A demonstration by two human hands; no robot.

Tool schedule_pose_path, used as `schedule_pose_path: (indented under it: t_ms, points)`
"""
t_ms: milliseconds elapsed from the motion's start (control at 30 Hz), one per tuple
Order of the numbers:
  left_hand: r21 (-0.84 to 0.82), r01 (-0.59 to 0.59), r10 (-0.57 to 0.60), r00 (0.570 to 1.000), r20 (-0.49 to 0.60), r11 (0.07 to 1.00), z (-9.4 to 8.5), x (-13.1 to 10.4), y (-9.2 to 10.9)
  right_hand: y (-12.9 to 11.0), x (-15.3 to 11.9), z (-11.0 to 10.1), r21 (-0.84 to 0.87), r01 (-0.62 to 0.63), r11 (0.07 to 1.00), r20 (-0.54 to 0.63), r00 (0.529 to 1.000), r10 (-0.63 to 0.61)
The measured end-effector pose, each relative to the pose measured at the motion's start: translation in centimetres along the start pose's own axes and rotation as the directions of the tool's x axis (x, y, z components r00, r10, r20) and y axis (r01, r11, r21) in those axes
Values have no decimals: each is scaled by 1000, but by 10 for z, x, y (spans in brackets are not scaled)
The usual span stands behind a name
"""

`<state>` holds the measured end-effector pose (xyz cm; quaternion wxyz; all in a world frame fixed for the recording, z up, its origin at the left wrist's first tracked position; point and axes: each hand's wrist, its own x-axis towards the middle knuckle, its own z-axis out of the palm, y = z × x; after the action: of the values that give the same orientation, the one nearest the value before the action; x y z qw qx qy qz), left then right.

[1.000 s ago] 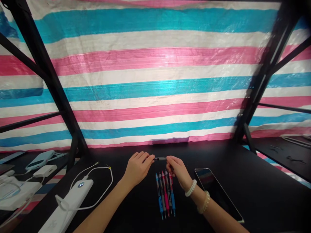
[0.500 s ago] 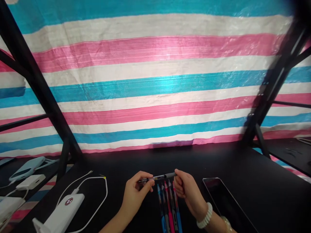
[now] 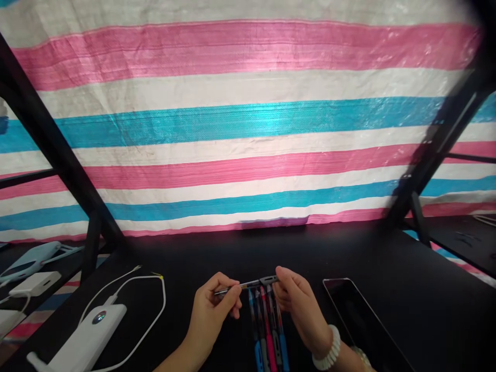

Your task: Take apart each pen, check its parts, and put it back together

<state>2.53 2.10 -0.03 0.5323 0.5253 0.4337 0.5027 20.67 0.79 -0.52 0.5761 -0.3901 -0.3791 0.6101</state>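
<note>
A slim pen (image 3: 251,284) with a clear barrel and a grey end is held almost level between my two hands. My left hand (image 3: 217,305) pinches its left end between thumb and fingers. At the grey end, my right hand (image 3: 292,294) grips with thumb and curled fingers. Below the held pen, several pens (image 3: 268,330) lie side by side on the black table (image 3: 201,253), in blue, grey and pink. Their upper tips come close under the held pen. A white coiled band circles my right wrist.
A white power bank (image 3: 87,338) with a looped white cable (image 3: 164,299) lies to the left. On the right lies a dark phone or tablet (image 3: 368,320). Black frame posts (image 3: 70,160) rise at both sides before a striped sheet (image 3: 248,119). More devices sit on the far-left surface.
The view has tilted down slightly. The held pen has turned about its length, so its grey clip now shows. Both hands keep hold of it.
</note>
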Motion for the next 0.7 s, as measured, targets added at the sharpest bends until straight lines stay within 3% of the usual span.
schedule_pose_path:
  t_ms: [233,433,700]
  points:
    - [-185,67,-82,994,-71,980,0,5,3,-1,-2,-3,-70,27,997,50,998,-24]
    - [-169,64,-76,995,-66,984,-2,5,3,-4,1,-5,-230,5,973,-9,1000,-8]
    - [-176,51,-66,995,-81,983,-1,4,6,-2,2,-6,-202,-17,979,2,1000,18]
